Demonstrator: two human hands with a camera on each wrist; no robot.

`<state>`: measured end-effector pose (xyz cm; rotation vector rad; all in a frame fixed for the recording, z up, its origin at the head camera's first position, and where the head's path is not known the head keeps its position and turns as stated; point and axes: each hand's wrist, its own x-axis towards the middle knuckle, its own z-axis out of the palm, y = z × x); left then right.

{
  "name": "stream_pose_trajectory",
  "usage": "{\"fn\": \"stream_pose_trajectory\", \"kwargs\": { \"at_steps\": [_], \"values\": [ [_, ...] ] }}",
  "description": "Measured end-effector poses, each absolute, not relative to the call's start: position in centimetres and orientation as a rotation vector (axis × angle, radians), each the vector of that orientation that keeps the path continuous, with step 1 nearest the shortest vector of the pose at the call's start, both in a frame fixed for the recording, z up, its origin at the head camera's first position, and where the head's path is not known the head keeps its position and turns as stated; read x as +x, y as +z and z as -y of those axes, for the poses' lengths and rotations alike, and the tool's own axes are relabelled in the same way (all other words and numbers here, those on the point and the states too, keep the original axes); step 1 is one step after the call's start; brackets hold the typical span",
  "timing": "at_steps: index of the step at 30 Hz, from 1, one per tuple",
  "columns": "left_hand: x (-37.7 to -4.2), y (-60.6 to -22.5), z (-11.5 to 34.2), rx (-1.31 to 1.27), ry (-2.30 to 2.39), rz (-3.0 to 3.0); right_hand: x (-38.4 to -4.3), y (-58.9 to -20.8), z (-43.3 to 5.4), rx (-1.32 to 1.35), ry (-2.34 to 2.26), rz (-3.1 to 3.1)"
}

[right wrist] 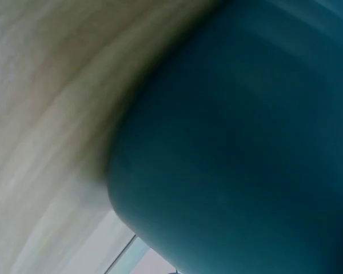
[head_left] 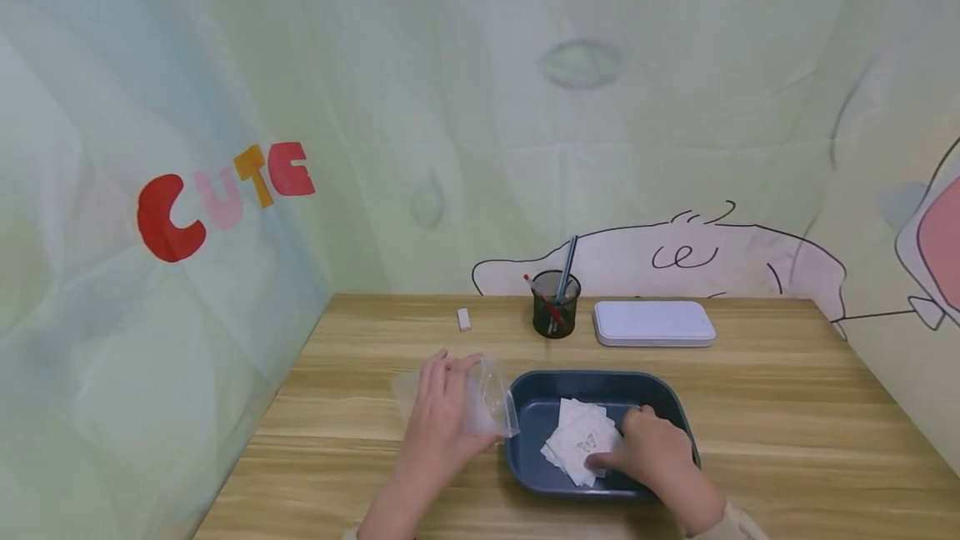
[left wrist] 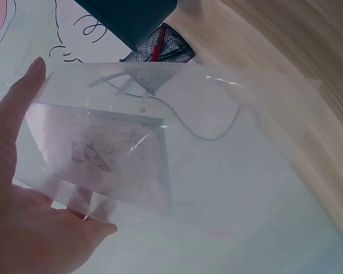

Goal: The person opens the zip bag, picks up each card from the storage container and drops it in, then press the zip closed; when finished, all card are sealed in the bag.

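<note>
My left hand grips a clear plastic bag by its side, just left of the dark blue tray. In the left wrist view a square with a butterfly print shows through the bag's clear plastic. A loose pile of white paper squares lies inside the tray, the top one bearing a butterfly. My right hand reaches into the tray's right part, its thumb on the pile's near right edge. Its other fingertips are hidden. The right wrist view holds mostly the tray's outer wall.
Behind the tray stand a black mesh pen cup with pens and a white case. A small white block lies left of the cup. A printed curtain borders the wooden table at the back and sides.
</note>
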<state>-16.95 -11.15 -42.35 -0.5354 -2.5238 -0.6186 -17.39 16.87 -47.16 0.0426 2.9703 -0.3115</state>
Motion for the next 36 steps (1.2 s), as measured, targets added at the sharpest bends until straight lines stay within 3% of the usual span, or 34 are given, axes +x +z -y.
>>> {"fn": "stream_pose_trajectory", "kwargs": {
  "at_steps": [15,27,36],
  "values": [
    [-16.9,-42.7,11.0,-0.518,-0.688,2.573,-17.5,-47.3,-17.0,0.047,-0.373,-3.011],
    [-17.1,-43.2,11.1,-0.518,-0.679,2.551,-17.5,-44.9,-18.5,-0.094,-0.883,-3.017],
    [-17.0,-43.0,11.1,-0.512,-0.67,2.58,-17.1,-42.8,-18.8,-0.015,-1.108,-2.952]
  ]
}}
